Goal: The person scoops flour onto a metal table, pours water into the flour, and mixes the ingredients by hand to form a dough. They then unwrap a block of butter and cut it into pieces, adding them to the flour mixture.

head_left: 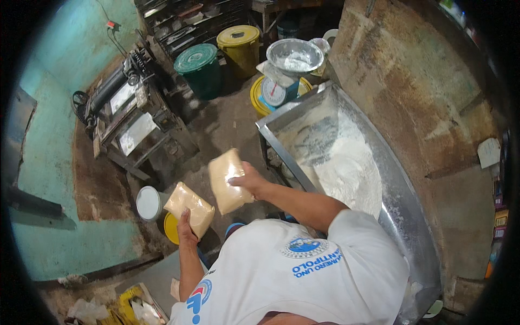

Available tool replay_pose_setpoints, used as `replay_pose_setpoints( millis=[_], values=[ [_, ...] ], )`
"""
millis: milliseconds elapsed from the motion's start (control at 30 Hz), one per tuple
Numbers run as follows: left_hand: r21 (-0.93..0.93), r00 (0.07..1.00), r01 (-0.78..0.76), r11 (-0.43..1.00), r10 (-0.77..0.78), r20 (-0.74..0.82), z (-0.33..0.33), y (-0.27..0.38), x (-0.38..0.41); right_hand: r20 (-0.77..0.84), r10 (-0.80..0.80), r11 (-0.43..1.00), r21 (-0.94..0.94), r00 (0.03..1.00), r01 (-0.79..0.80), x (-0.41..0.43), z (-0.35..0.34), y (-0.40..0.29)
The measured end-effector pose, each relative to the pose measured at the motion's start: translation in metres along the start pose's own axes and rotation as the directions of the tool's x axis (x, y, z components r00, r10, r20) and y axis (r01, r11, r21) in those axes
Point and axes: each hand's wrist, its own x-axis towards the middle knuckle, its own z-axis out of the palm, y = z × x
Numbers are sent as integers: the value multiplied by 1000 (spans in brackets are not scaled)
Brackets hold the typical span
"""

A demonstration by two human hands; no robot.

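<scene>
My left hand (185, 229) grips a clear plastic bag of tan powder or fine grains (191, 207), its thumb lying across the near face. A second bag of the same tan contents (225, 178) is in my right hand (248, 181), higher and to the right. The two bags are held apart in front of my body, above the floor. Both look full, and light glints off their plastic. To the right of my right hand stands a metal trough (284, 146) holding a heap of white flour-like powder (345, 170).
A roller machine (115, 91) stands by the left wall. Lidded green (199, 69) and yellow (239, 48) buckets are ahead. A dial scale (274, 91) carries a metal bowl (294, 53) of white powder. A white-lidded pail (149, 203) and a yellow lid (172, 229) are near my left hand.
</scene>
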Motion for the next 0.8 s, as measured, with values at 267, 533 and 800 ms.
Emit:
replay_pose_setpoints(
  millis=[267, 533, 800],
  values=[
    [451, 936, 168, 876, 2, -353, -63, 22, 163, -298, -134, 922, 312, 945, 230, 109, -109, -58],
    [922, 978, 206, 328, -73, -193, -154, 41, 272, -672, -379, 795, 116, 636, 596, 241, -188, -219],
    [998, 986, -36, -48, -167, 27, -182, 91, 332, -816, -91, 794, 286, 571, 536, 339, -271, -302]
  ],
)
